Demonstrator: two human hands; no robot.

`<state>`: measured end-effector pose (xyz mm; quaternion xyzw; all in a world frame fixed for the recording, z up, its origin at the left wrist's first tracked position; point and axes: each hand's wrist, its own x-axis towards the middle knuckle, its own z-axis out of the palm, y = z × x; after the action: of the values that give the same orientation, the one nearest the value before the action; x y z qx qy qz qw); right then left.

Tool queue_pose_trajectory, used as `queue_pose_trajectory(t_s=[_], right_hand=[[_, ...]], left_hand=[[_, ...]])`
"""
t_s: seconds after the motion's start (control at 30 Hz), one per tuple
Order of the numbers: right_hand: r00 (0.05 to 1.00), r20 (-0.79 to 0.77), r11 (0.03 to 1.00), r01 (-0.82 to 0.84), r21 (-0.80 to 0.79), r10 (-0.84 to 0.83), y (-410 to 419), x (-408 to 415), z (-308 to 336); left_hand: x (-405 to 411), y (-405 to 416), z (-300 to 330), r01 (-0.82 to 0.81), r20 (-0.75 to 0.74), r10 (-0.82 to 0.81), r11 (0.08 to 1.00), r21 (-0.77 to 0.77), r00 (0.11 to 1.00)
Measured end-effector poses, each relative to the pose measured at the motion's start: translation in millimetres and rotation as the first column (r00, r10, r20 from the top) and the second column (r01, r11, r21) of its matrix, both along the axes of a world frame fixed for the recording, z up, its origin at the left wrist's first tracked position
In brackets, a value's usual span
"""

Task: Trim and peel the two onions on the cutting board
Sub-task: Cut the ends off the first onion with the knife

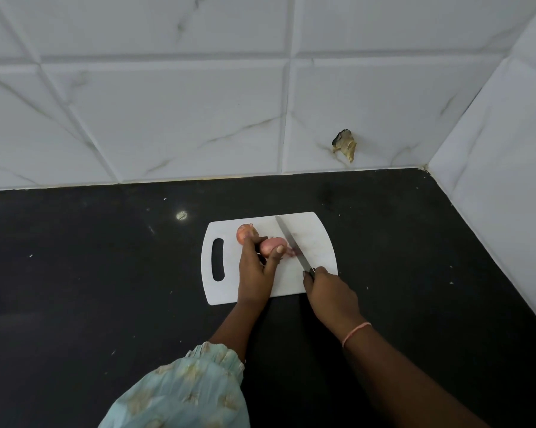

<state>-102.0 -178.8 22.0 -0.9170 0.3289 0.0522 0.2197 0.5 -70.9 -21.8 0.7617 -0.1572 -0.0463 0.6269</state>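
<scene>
A white cutting board point(316, 242) with a handle slot at its left lies on the black counter. My left hand point(256, 270) pins a pinkish onion point(271, 244) on its side against the board, thumb and fingers around it. A second onion point(245, 232) rests just behind my left fingers. My right hand point(328, 291) grips the handle of a knife point(287, 239), whose blade lies across the board right at the held onion's right end. A small cut piece point(292, 252) sits by the blade.
The black counter point(106, 273) runs left and toward me, speckled with small crumbs. White tiled walls close the back and the right side. A broken patch point(344, 145) marks the back wall. A pale blue sleeve point(192, 390) covers my left arm.
</scene>
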Motion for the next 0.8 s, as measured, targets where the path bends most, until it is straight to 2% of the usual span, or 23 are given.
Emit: queue_pose_trajectory(t_s=[0.2, 0.3, 0.37, 0.43, 0.5, 0.67, 0.8], right_hand=[[0.964, 0.261, 0.991, 0.074, -0.116, -0.041, -8.9, -9.1, 10.0], [0.962, 0.270, 0.992, 0.060, -0.113, -0.027, -20.9, -10.8, 8.0], [0.957, 0.286, 0.997, 0.066, -0.027, -0.055, -22.7, -13.3, 5.7], [0.919, 0.366, 0.989, 0.127, 0.079, -0.147, -18.2, -16.4, 5.7], [0.885, 0.427, 0.982, 0.167, 0.086, -0.187, -14.3, -18.7, 5.6], [0.894, 0.395, 0.977, 0.179, 0.113, -0.209, -10.6, -17.1, 4.6], [0.850, 0.456, 0.945, 0.132, 0.298, -0.263, 2.5, -16.5, 3.4]], left_hand=[[4.0, 1.9, -1.1, 0.022, -0.016, -0.023, 0.998, -0.055, 1.000], [4.3, 2.6, -0.4, 0.086, 0.005, -0.086, 0.995, -0.052, 0.996], [5.4, 3.8, -0.6, 0.115, 0.038, -0.113, 0.992, -0.060, 0.993], [8.5, 5.0, -1.5, 0.129, 0.040, -0.127, 0.990, -0.058, 0.991], [10.4, 6.2, -1.0, 0.138, 0.032, -0.137, 0.990, -0.041, 0.990], [9.9, 5.4, -1.1, 0.162, 0.049, -0.161, 0.987, -0.015, 0.986], [8.4, 3.8, -3.9, 0.209, 0.026, -0.210, 0.978, 0.027, 0.977]])
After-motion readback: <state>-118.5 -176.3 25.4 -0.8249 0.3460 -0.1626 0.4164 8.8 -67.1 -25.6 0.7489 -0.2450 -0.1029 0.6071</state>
